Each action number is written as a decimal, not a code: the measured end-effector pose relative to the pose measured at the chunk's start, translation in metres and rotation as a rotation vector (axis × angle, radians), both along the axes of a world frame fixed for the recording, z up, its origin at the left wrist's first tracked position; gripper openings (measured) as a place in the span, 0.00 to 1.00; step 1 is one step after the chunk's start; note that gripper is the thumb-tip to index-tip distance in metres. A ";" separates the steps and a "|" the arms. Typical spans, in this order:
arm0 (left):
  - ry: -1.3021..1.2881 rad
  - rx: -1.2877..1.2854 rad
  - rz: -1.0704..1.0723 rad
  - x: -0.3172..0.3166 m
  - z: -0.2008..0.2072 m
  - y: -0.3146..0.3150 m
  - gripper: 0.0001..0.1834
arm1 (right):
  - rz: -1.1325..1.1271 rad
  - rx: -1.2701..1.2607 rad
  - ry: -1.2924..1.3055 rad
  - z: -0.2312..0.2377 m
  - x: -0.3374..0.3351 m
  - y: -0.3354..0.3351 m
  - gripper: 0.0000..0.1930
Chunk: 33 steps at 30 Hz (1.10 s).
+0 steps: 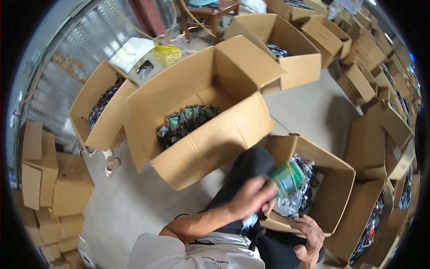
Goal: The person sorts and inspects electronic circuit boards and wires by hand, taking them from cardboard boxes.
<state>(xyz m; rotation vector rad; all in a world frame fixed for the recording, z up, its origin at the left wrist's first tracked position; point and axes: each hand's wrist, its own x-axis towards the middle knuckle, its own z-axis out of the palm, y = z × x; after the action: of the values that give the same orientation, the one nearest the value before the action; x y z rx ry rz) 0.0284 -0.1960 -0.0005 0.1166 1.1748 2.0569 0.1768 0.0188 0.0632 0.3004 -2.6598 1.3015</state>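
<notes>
My left hand [256, 196], blurred by motion, is closed round the near end of a bundle of green header cards [286, 178] with a thin yellow band across it. Clear plastic packaging [289, 204] lies just under the bundle. Behind them, dark and silvery packaged pieces [307, 172] fill part of the open cardboard box [338, 197] at my right knee. My right hand [309, 235] is held by that box's near edge, fingers apart and slightly curled, with nothing in it.
Ahead stands a large open carton [201, 157] with a row of green-topped packets [188, 119] inside. A smaller box [112, 110] of dark pieces sits left of it. Stacked cartons [69, 188] line the left, and several more boxes [358, 83] crowd the right. White sandals [112, 167] lie on the floor.
</notes>
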 end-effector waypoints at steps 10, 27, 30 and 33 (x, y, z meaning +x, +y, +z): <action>0.005 -0.674 0.700 -0.301 -0.219 -0.314 0.15 | -0.393 -0.351 -0.601 -0.086 -0.017 0.074 0.16; 1.401 -1.234 0.062 -0.085 -0.053 0.044 0.12 | -0.741 0.582 -0.779 -0.440 -0.044 0.319 0.21; 1.417 -1.218 0.063 -0.086 -0.054 0.055 0.11 | -0.774 0.422 -0.511 -0.476 -0.065 0.336 0.32; 1.451 -1.275 0.003 -0.085 -0.052 0.061 0.11 | -0.840 0.346 -0.574 -0.488 -0.108 0.331 0.31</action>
<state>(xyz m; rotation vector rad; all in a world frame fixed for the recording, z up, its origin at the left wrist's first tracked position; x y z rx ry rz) -0.0569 -0.1351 -0.0526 1.0292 3.0103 0.5839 0.0688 0.3497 -0.4250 -1.1913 -2.8535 0.7052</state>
